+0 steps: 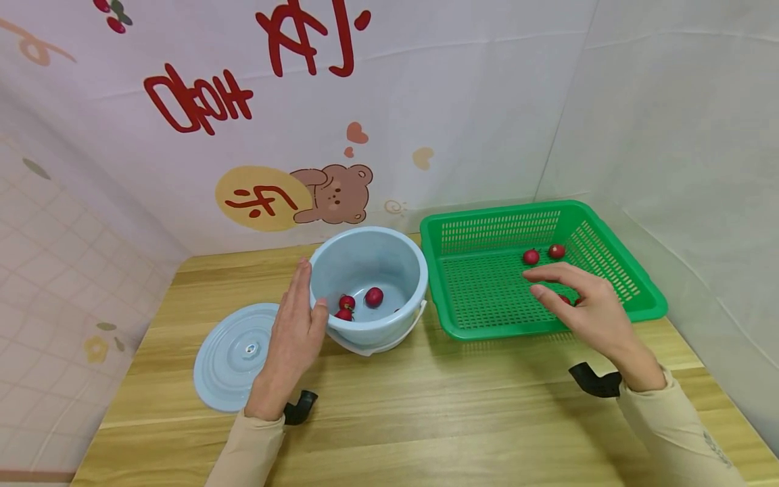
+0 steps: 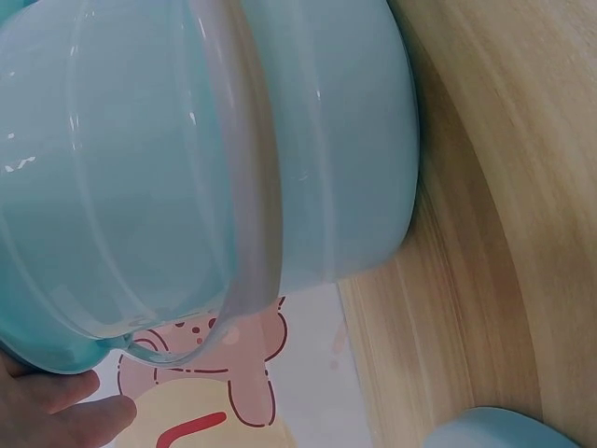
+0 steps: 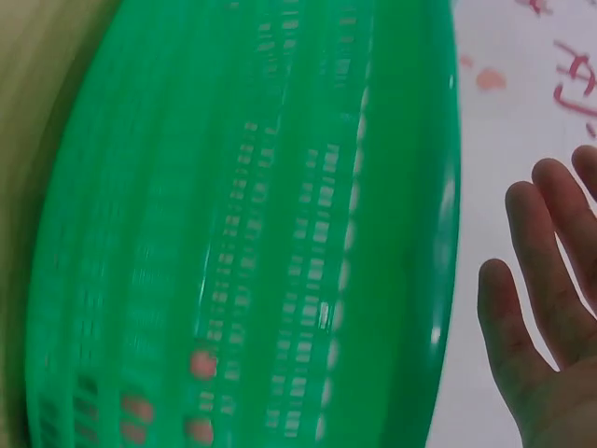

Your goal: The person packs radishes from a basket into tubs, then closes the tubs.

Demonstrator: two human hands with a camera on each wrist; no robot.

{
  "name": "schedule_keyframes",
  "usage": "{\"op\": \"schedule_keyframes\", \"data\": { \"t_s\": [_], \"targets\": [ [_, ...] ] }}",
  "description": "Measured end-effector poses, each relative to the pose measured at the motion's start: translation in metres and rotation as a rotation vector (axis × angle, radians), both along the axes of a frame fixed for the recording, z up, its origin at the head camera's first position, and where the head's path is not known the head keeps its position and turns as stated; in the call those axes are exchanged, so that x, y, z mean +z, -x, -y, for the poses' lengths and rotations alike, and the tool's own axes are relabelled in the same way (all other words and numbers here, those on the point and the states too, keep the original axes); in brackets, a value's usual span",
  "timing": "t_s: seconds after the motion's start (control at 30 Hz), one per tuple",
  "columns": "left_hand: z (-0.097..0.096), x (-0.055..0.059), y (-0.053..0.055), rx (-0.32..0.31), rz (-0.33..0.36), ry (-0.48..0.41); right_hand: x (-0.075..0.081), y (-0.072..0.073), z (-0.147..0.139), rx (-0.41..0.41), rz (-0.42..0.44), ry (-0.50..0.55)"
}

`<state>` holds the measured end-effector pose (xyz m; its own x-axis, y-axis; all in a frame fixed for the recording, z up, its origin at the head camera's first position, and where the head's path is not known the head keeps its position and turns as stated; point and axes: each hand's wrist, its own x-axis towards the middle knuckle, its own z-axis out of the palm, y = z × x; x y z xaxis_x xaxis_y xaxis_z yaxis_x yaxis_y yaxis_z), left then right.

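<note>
Printed white sheeting backs a wood-grain table. Blue bucket, lid lying to its left, contains several round red pieces. Green basket, just right of the bucket, contains more: two towards the back, others partly hidden by the right hand. Left hand: grip unclenched, fingers straight at the bucket's rim. Right grip: loose, unloaded, above the basket.
</note>
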<state>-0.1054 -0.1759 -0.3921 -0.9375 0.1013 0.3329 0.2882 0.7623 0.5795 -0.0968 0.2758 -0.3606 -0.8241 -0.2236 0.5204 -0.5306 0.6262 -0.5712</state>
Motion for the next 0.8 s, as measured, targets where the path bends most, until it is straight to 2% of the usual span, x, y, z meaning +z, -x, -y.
{"op": "schedule_keyframes", "data": {
  "t_s": [0.13,0.4,0.63,0.8],
  "targets": [
    [0.0,0.0,0.0,-0.004,-0.012,-0.003,0.003,0.002,-0.019,-0.021,0.087,-0.01],
    [0.001,-0.001,0.001,-0.014,-0.024,-0.006,0.005,0.011,-0.054,-0.007,0.3,-0.08],
    [0.0,0.0,0.0,-0.008,-0.014,-0.012,-0.001,0.025,-0.075,0.057,0.35,-0.153],
    [0.0,0.0,0.0,-0.008,-0.005,-0.015,-0.004,0.033,-0.083,0.045,0.428,-0.212]
  ]
}}
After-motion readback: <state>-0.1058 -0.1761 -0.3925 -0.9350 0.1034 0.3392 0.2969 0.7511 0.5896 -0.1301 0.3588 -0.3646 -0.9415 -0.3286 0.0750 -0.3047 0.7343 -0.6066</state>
